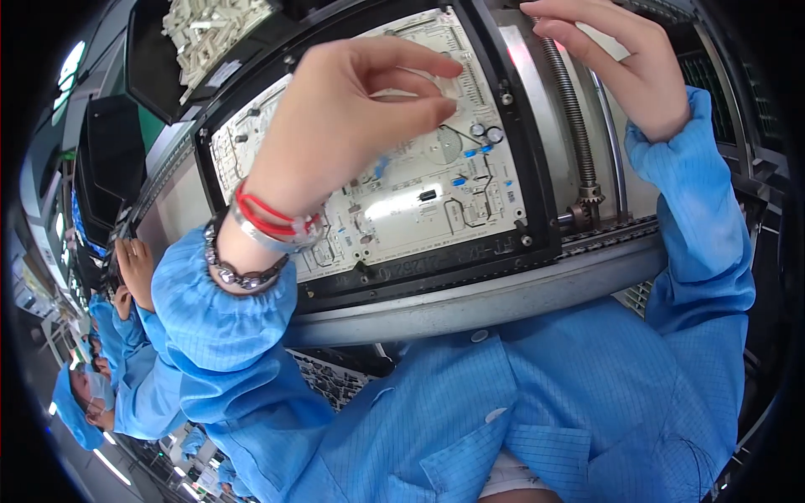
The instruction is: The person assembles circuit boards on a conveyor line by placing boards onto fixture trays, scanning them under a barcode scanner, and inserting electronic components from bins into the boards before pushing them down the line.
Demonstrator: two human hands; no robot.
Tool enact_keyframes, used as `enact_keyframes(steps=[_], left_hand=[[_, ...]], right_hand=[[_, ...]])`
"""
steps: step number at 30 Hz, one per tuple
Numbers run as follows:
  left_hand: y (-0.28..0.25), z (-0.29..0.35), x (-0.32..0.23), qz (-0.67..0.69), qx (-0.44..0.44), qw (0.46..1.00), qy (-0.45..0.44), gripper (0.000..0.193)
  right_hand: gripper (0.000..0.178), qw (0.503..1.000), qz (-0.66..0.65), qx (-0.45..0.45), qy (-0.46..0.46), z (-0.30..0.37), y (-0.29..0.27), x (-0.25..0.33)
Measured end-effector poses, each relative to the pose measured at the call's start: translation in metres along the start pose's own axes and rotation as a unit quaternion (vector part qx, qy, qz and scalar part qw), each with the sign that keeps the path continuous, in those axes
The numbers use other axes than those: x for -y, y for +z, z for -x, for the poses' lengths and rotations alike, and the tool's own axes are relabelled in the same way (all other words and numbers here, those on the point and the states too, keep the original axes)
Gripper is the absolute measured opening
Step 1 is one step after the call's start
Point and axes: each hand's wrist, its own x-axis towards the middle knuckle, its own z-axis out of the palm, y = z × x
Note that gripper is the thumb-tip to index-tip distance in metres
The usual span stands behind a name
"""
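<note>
A white circuit board [394,230] lies in a black frame [541,180] before me. It carries blue parts, round capacitors [495,134] and a small black component [428,195]. Over the board's upper middle hovers my left hand [335,109], its fingers bent and the thumb tip apart from the forefinger; nothing shows between them. Red and silver bands circle that wrist. My right hand [629,59] is raised at the upper right, beyond the frame's edge, near a threaded rod [566,101]. Its visible fingers are stretched out and apart, with no held thing showing.
A black bin [147,67] of white connector-like pieces [205,38] stands at the upper left, with dark trays [113,151] below it. A metal rail [470,302] and a chain run along the near side. At the far left, co-workers [92,398] in blue sit along the line.
</note>
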Motion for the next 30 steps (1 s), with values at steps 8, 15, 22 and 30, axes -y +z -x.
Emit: enact_keyframes(steps=[8, 15, 22, 30], left_hand=[[0.031, -0.023, 0.020, -0.231, -0.117, 0.950, 0.173, 0.031], [0.037, -0.016, 0.012, -0.254, -0.127, 0.946, 0.156, 0.038], [0.037, -0.012, 0.012, -0.312, -0.128, 0.927, 0.165, 0.037], [0.033, -0.011, 0.013, -0.388, -0.118, 0.897, 0.177, 0.028]], right_hand=[[0.017, 0.978, 0.186, 0.089, 0.015, 0.009, -0.025, 0.018], [0.017, 0.927, 0.333, 0.145, 0.095, 0.001, -0.023, 0.048], [0.017, 0.906, 0.374, 0.159, 0.115, 0.007, -0.014, 0.055], [0.017, 0.905, 0.374, 0.164, 0.117, 0.013, -0.008, 0.050]])
